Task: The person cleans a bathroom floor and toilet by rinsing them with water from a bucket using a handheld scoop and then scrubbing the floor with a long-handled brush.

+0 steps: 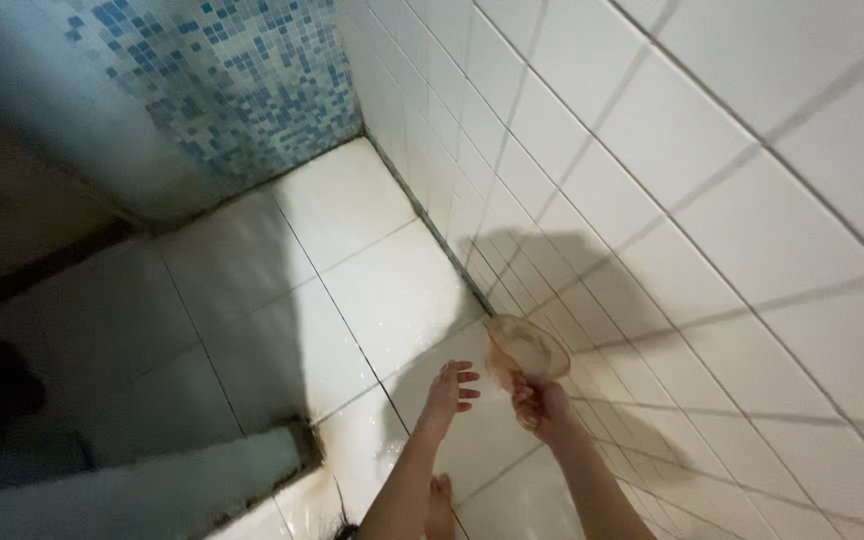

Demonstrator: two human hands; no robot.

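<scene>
Two bare forearms in shot, no sleeves anywhere up to the frame edge. No watch, no bracelet, no gloves. Left hand [449, 388] slim, bare, fingers [466, 379] uncovered, no rings to be seen. Right hand [540, 404] bare too, nothing on the wrist. Nails too small and blurred to judge. Bare foot [439, 503] low between the arms, no shoe, no sock. Dark strands of hair [339, 512] hanging at the very bottom edge. No clothing visible at all from this angle.
</scene>
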